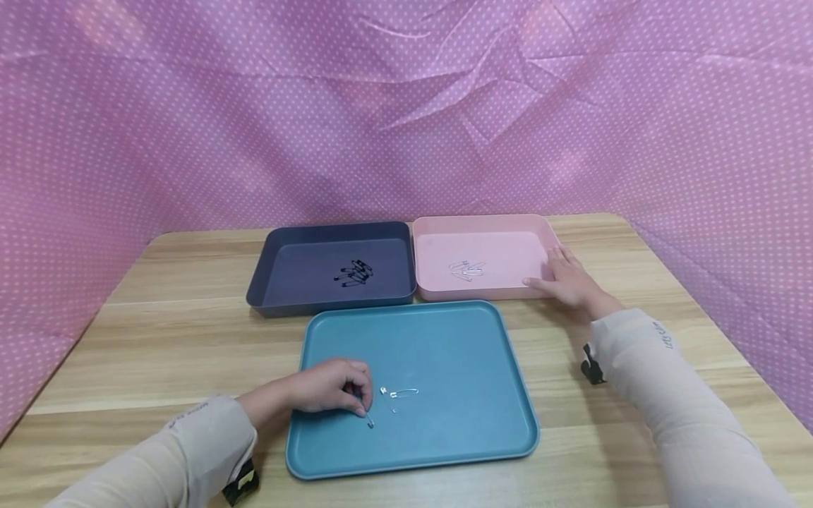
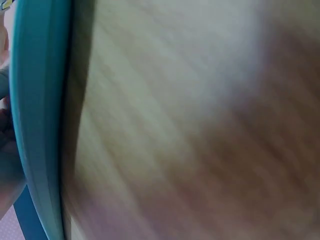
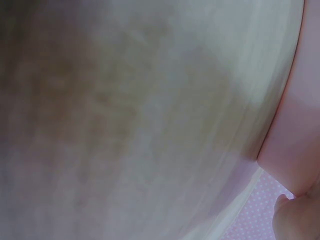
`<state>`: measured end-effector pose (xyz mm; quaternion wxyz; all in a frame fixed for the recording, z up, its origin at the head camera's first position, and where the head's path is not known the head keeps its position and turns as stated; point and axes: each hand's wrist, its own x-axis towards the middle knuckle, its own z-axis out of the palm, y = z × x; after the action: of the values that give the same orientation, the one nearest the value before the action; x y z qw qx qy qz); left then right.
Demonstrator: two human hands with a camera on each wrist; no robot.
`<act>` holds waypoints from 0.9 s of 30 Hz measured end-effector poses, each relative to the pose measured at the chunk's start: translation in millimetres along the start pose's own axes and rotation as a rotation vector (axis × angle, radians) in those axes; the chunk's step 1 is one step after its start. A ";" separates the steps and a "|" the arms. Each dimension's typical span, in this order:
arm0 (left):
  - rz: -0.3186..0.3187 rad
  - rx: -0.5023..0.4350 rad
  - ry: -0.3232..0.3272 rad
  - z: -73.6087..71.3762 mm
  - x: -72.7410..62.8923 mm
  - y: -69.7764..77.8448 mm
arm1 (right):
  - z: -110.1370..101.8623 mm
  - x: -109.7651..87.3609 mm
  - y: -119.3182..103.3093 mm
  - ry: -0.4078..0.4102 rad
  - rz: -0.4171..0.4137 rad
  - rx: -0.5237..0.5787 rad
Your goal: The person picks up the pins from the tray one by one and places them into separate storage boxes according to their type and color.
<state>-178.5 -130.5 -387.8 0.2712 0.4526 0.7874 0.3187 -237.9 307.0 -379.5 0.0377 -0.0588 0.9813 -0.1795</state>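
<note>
Over the teal tray [image 1: 444, 444], my left hand [image 1: 333, 386] pinches a silver safety pin [image 1: 370, 422] between thumb and fingertips, low against the tray surface. Just right of those fingers lie two more silver safety pins [image 1: 404, 393]. My right hand [image 1: 571, 282] rests on the right front corner of the pink tray [image 1: 495, 293], its fingers extended along the side and the thumb over the front rim. Inside that tray sits a small pile of silver safety pins [image 1: 466, 270]. The wrist views show only bits of each hand at the frame edges.
Left of the pink tray stands a dark blue tray [image 1: 286, 309] with several black safety pins [image 1: 353, 274] in it. All three trays sit close together on a wooden table [image 1: 190, 339]. A pink dotted cloth [image 1: 381, 106] hangs behind and at the sides.
</note>
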 end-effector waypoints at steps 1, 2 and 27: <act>-0.010 -0.010 0.004 -0.2 0.2 0.2 | 0.3 0.0 0.2 0.001 0.001 0.002; -0.021 -0.017 0.008 -0.5 0.6 0.3 | 0.7 0.0 0.5 0.002 0.002 0.005; -0.150 -0.146 0.339 -50.6 80.4 25.5 | 1.7 1.9 3.1 0.014 -0.003 0.005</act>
<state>-236.6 -62.4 -347.1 0.1897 0.3115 0.8281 0.4257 -239.9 309.0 -382.3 0.0306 -0.0588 0.9810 -0.1822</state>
